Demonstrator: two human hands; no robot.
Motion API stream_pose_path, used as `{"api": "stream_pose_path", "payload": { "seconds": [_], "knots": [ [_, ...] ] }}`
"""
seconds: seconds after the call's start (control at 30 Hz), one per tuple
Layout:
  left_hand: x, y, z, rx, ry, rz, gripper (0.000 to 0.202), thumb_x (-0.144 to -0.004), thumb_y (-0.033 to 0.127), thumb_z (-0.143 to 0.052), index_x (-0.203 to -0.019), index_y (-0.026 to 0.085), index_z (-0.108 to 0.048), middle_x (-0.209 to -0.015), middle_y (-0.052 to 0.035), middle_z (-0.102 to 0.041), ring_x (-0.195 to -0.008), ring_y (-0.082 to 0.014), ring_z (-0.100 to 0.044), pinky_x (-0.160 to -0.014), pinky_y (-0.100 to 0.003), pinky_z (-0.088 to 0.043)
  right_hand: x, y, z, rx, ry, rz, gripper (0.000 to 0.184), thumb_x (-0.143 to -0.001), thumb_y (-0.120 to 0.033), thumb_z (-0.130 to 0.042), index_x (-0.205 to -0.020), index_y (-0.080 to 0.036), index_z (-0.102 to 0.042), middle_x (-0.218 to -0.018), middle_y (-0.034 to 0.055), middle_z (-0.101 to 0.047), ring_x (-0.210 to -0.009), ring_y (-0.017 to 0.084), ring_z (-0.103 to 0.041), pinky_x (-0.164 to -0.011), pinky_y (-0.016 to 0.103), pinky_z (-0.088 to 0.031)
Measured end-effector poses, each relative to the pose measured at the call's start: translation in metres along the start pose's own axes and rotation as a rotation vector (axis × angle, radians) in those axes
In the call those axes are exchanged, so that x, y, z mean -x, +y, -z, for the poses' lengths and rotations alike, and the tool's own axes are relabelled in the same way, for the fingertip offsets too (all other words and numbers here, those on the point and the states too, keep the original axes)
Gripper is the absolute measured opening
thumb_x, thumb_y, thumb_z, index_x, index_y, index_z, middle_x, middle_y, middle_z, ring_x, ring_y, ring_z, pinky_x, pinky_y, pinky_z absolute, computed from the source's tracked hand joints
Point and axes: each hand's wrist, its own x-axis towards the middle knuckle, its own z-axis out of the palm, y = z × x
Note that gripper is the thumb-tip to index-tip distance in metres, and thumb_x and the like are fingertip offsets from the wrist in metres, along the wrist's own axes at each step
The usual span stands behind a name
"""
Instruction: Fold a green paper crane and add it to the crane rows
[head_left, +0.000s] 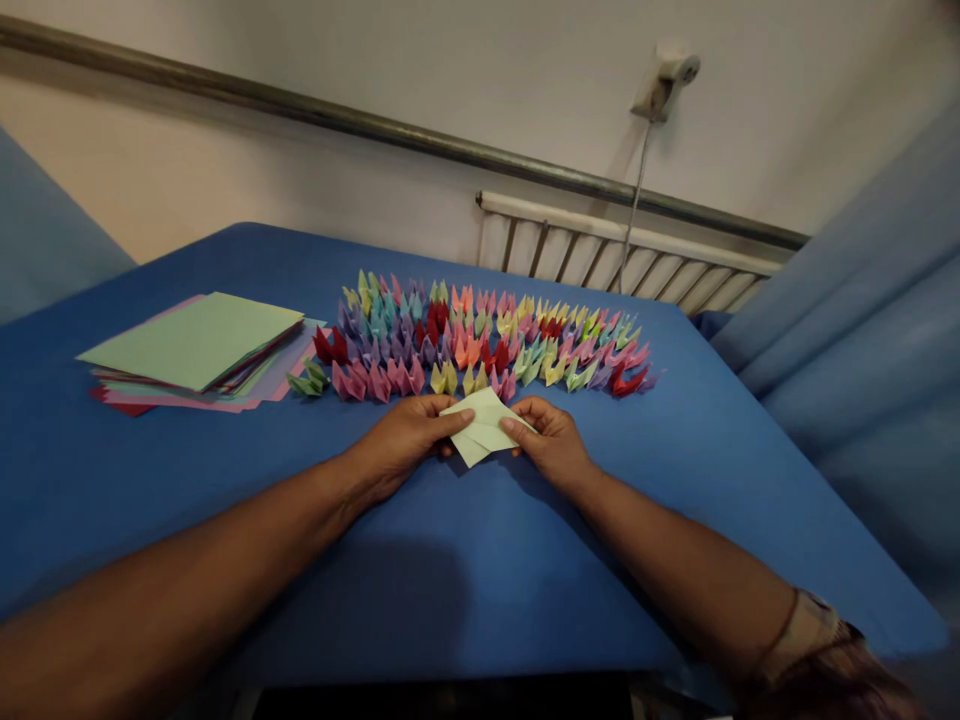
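A piece of pale green origami paper point(487, 425), folded into a small diamond-like shape with layered flaps, is held between both hands near the middle of the table. My left hand point(409, 435) pinches its left side, thumb on top and fingers beneath. On the opposite side my right hand point(553, 440) grips the paper the same way, its thumb pressing the right flap. Just beyond the hands stand rows of small folded paper cranes point(466, 350) in pink, red, purple, blue, yellow and green. The undersides of the paper and some fingertips are hidden.
To the left lies a stack of coloured paper sheets point(202, 340), pale green on top. The blue-covered table point(390, 600) reaches back to a wall with a pipe point(375, 118) and a radiator point(600, 240). Blue curtains point(862, 300) hang at the right.
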Motion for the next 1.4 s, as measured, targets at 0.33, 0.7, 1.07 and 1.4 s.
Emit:
{"api": "stream_pose_path", "payload": {
  "seconds": [0.33,0.7,1.07,1.4],
  "knots": [
    [0.012,0.011,-0.003,-0.626,0.07,-0.445,0.011,-0.079,0.028,-0.06,-0.082,0.019,-0.066,-0.077,0.0001,-0.064,-0.074,-0.0157,-0.059,-0.069,-0.027,-0.045,0.008,-0.015,0.02,0.585,-0.044,0.514,0.004,-0.087,-0.025,-0.056,-0.086,-0.022,-0.059,-0.085,0.003,-0.067,-0.081,0.018,-0.062,-0.077,0.032,-0.047],
    [0.029,0.019,-0.003,-0.936,0.148,-0.913,0.01,-0.084,0.016,-0.053,-0.087,0.02,-0.062,-0.089,-0.0043,-0.067,-0.087,-0.0192,-0.061,-0.085,-0.034,-0.047,0.028,-0.031,0.014,0.906,0.181,0.832,0.028,-0.087,-0.028,-0.064,-0.113,-0.022,-0.057,-0.115,0.0122,-0.061,-0.107,0.025,-0.057,-0.091,0.043,-0.044],
    [0.036,0.015,-0.01,-1.246,0.152,-1.129,0.012,-0.087,0.023,-0.057,-0.095,0.02,-0.065,-0.093,-0.0078,-0.069,-0.086,-0.0227,-0.06,-0.08,-0.039,-0.044,0.049,-0.028,-0.026,-0.099,-0.166,0.119,0.04,-0.084,-0.047,-0.067,-0.117,-0.025,-0.06,-0.114,0.0041,-0.067,-0.104,0.021,-0.062,-0.096,0.037,-0.048],
    [0.035,0.016,-0.015,-0.932,-0.071,-0.95,0.027,-0.084,0.017,-0.058,-0.11,0.022,-0.062,-0.115,-0.0073,-0.066,-0.108,-0.0232,-0.06,-0.098,-0.04,-0.044,0.028,-0.008,-0.019,-0.323,-0.08,-0.032,0.037,-0.075,-0.048,-0.076,-0.098,-0.02,-0.069,-0.082,0.0026,-0.072,-0.071,0.016,-0.067,-0.074,0.032,-0.055]
  ]
}}
